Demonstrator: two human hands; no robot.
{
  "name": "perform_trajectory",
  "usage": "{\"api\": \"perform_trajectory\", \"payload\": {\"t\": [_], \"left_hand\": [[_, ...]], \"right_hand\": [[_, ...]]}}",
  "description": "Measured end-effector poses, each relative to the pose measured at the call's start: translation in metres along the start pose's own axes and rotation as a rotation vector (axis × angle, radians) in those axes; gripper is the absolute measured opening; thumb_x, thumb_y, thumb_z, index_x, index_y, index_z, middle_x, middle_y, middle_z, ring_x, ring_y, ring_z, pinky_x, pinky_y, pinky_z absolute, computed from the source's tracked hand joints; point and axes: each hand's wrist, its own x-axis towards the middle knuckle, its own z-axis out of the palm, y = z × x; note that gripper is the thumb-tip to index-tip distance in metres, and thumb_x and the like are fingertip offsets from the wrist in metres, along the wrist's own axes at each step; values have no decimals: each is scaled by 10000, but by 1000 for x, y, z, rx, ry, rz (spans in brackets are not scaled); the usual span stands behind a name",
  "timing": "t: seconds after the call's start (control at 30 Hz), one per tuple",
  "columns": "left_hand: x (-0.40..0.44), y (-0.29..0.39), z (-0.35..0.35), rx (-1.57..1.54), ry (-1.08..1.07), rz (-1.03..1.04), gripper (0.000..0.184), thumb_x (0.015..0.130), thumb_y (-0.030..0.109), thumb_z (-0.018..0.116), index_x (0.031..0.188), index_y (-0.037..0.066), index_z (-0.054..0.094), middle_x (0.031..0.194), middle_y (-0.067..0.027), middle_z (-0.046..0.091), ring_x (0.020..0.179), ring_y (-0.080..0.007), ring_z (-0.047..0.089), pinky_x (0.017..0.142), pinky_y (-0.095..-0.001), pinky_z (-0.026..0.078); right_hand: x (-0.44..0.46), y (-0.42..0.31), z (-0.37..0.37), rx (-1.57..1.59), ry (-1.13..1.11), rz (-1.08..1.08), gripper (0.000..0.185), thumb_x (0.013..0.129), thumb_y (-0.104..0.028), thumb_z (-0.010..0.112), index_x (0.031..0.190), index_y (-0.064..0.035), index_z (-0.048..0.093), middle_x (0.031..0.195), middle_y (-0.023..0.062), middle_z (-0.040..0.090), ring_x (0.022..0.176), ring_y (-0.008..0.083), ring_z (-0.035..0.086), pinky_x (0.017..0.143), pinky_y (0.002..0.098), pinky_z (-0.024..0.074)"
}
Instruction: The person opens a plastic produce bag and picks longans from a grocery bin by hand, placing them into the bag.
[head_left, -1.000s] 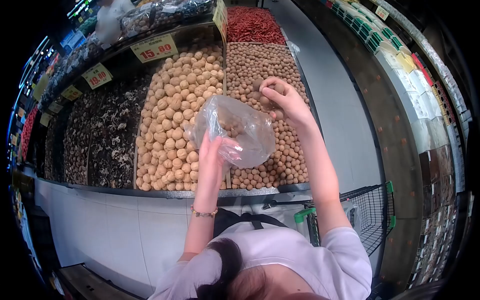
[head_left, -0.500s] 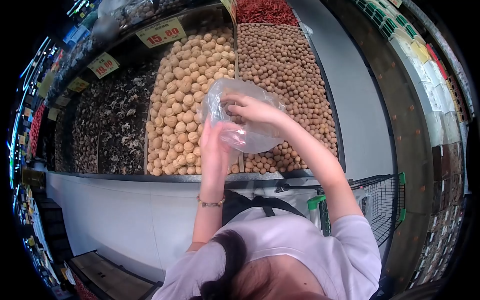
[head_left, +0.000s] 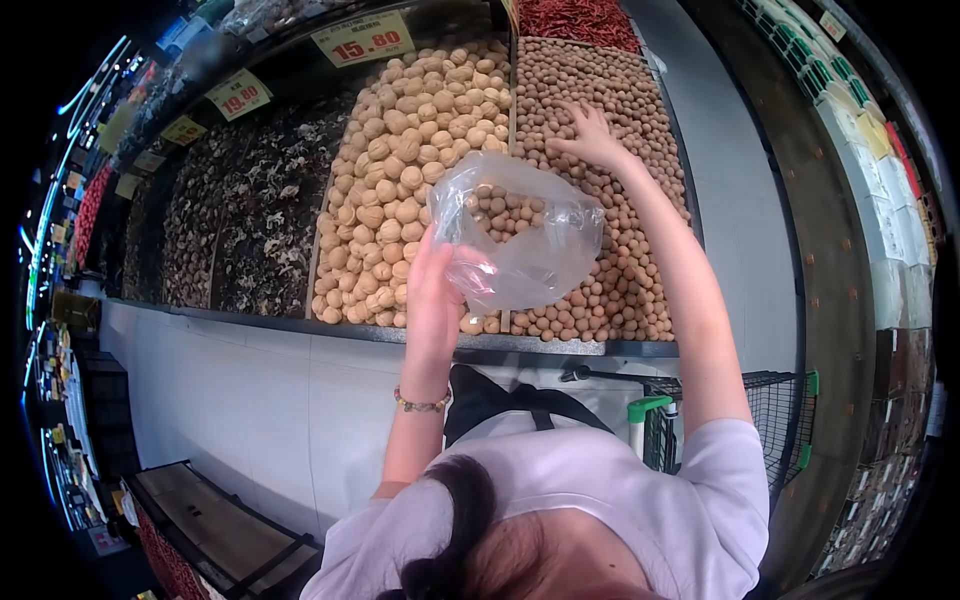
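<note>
We have the clear bag (head_left: 545,265) over the front of the bins, where the pale walnuts (head_left: 390,180) meet the round brown pieces (head_left: 635,110); our left hand (head_left: 433,285) grips its near-left edge, and some brown pieces show inside. Our right hand (head_left: 592,140) reaches beyond the bag over the brown bin, fingers spread and nothing seen in its grasp; whether the fingertips touch the pile, we cannot tell.

To work well, we want the bag's mouth wide and tipped towards the right hand, close above the pile; we gather small handfuls, let none roll among the walnuts, and support the bag as its weight grows, since the thin film may well sag.

We count one bag, two hands, one bracelet (head_left: 422,405) on the left wrist and one wire cart (head_left: 785,410); the walnuts and brown pieces are too many to count, in the bag too.
</note>
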Motion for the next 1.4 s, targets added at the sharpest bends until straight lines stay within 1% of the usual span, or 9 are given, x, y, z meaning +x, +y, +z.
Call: {"api": "perform_trajectory", "payload": {"t": [0.07,0.17,0.3,0.43,0.47,0.6,0.8,1.1,1.4], "left_hand": [[-2,1,-4,6,3,-1,451,952,158,383,1369,0,320,811,-96,620,749,-151,617,642,-274,508],[-6,0,-11,15,16,7,474,963,174,383,1391,-3,288,835,-105,619,772,-159,619,663,-279,512],[-11,1,-11,30,27,20,482,971,186,381,1399,-7,272,859,-106,616,790,-152,619,679,-279,515],[-12,-2,-10,23,29,11,487,966,177,376,1402,-10,264,846,-104,615,773,-147,614,667,-275,514],[-11,-3,-9,22,26,10,489,964,174,376,1402,-10,263,841,-103,615,767,-146,613,661,-274,514],[-7,-6,-6,20,38,2,489,953,155,375,1400,-10,267,809,-100,614,732,-149,611,597,-269,513],[-6,-6,3,38,43,7,457,948,178,388,1357,-19,335,788,-84,609,720,-137,596,596,-247,482],[-6,-10,2,33,42,15,449,947,170,390,1351,-19,341,798,-89,613,717,-139,600,603,-249,491],[-9,-11,0,12,69,11,451,951,164,400,1365,-1,332,827,-86,618,717,-133,605,612,-248,500]], "right_hand": [[15,13,27,-198,-110,51,996,633,-668,671,1448,-304,228,1534,160,-3,1383,444,-68,1023,706,62],[29,15,42,-277,-208,160,946,651,-689,637,1435,-329,247,1538,138,15,1395,411,-61,1005,721,75],[29,21,60,-240,-151,137,880,683,-674,603,1412,-275,314,1515,142,133,1388,426,33,1027,686,157],[17,28,73,-265,37,105,731,743,-617,570,1351,-248,401,1446,141,274,1368,409,136,964,648,319],[11,29,77,-328,96,76,652,758,-575,567,1299,-229,451,1372,138,355,1311,396,248,936,639,348],[0,32,84,-291,255,22,537,780,-461,596,1226,-175,511,1231,127,437,1194,373,367,825,452,510],[-10,31,83,-281,354,-84,420,784,-364,630,1169,-222,540,1135,108,490,934,320,568,703,422,522],[-11,43,92,-205,413,-127,248,786,-270,634,1012,-190,572,1029,82,524,882,287,589,676,414,518],[-20,45,87,-22,467,-145,251,791,-176,653,1027,-138,579,1037,104,519,907,308,575,749,394,496]]}}
